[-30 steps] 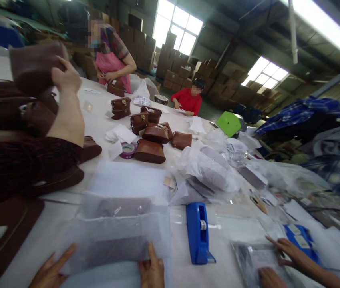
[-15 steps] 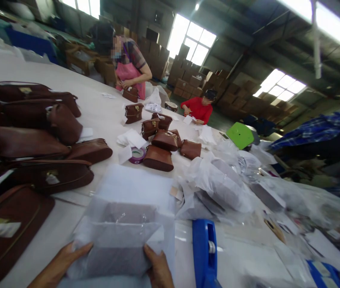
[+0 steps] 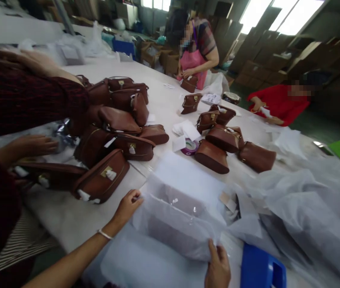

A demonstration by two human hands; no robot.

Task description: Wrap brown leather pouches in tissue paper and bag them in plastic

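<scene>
In front of me lies a translucent plastic bag [image 3: 172,224] with a dull grey-brown item inside, whose kind I cannot make out. My left hand [image 3: 130,205] pinches its left edge, near the upper corner. At the lower right corner my right hand [image 3: 218,266] grips the plastic between thumb and fingers. Beneath and beyond the bag, pale translucent sheets [image 3: 187,170] lie on the table. Brown leather handbags [image 3: 105,176] with white-wrapped clasps stand close to the left of my left hand.
A co-worker's sleeved arm [image 3: 32,100] reaches over the handbags from the left. More handbags [image 3: 211,156] and a purple tape roll [image 3: 190,147] lie ahead. A blue tape dispenser [image 3: 259,266] and piled plastic [image 3: 313,216] are on the right. Two people work across the table.
My view has swung left, bringing in the co-worker at the left. My left hand has moved from the bag's lower left side up its left edge; my right hand still grips the right side.
</scene>
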